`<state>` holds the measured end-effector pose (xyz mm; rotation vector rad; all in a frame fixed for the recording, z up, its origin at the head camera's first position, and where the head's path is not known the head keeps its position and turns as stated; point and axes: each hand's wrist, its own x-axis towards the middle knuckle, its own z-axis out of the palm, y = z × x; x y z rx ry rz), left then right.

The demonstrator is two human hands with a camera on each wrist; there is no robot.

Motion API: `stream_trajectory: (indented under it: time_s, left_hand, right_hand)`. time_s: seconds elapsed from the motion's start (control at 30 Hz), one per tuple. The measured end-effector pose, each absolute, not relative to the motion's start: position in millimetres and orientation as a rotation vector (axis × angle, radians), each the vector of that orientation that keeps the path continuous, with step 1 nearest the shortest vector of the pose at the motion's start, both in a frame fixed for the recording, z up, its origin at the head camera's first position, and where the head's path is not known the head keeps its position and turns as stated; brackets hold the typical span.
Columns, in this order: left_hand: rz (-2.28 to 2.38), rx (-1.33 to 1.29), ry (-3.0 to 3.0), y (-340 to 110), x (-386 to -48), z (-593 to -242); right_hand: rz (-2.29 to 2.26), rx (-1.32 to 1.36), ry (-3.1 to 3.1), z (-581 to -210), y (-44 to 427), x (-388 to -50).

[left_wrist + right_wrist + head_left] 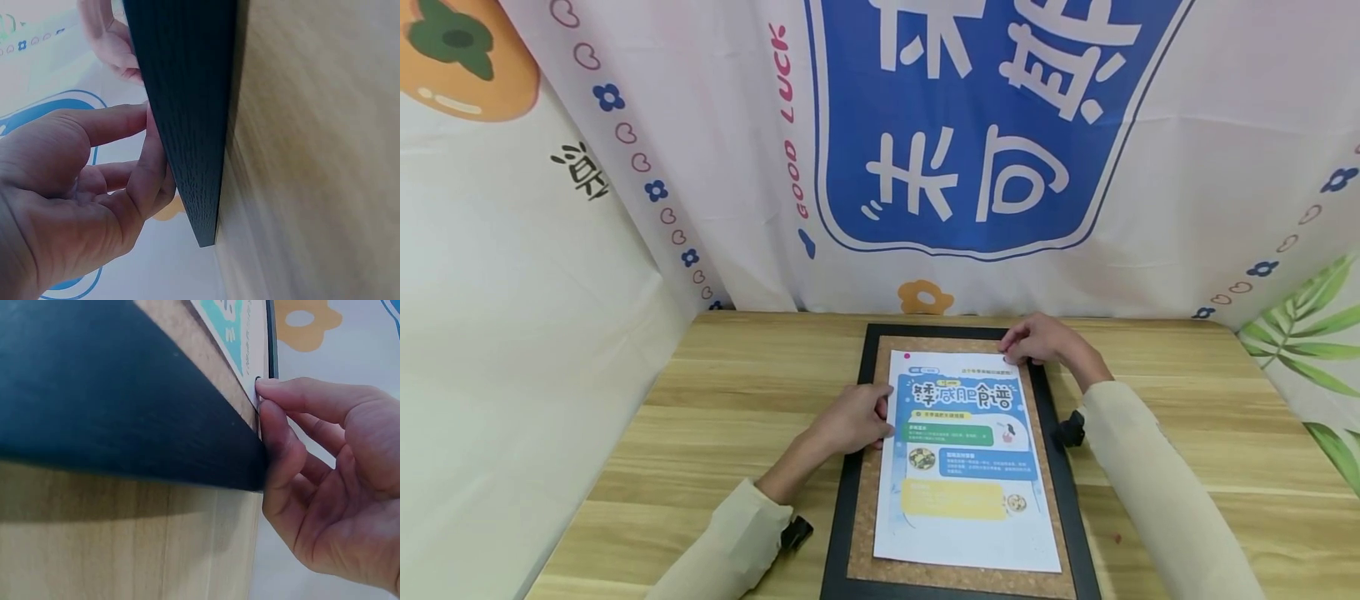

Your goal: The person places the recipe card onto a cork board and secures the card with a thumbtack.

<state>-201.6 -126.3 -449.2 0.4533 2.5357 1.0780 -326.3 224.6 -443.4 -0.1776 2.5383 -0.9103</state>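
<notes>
A printed paper sheet with blue, green and yellow blocks lies on a black-framed cork board. A pink round pin head shows at its top left corner. My left hand is at the sheet's left edge, thumb and finger apart and touching it; in the left wrist view the frame hides their tips. At the top right corner, my right hand pinches the sheet between thumb and index finger. A small dark spot shows beside the thumb tip; I cannot tell what it is.
The board lies on a wood-grain table, its far side close to a printed cloth hanging behind. A tiny reddish thing lies right of the board. Dark wrist devices sit by both sleeves.
</notes>
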Motion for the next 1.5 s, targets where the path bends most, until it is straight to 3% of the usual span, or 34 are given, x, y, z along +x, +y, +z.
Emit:
stream_trajectory:
  time_s: [0.67,1.5]
  left_hand:
    - [1.078,0.468,2.534,-126,-202,-449]
    - [1.064,0.453,2.541,-126,-200,-446]
  right_hand:
    - [-0.897,-0.172,2.591,-446,222,-321]
    - [-1.047,-0.291,2.629,-447,244,-281]
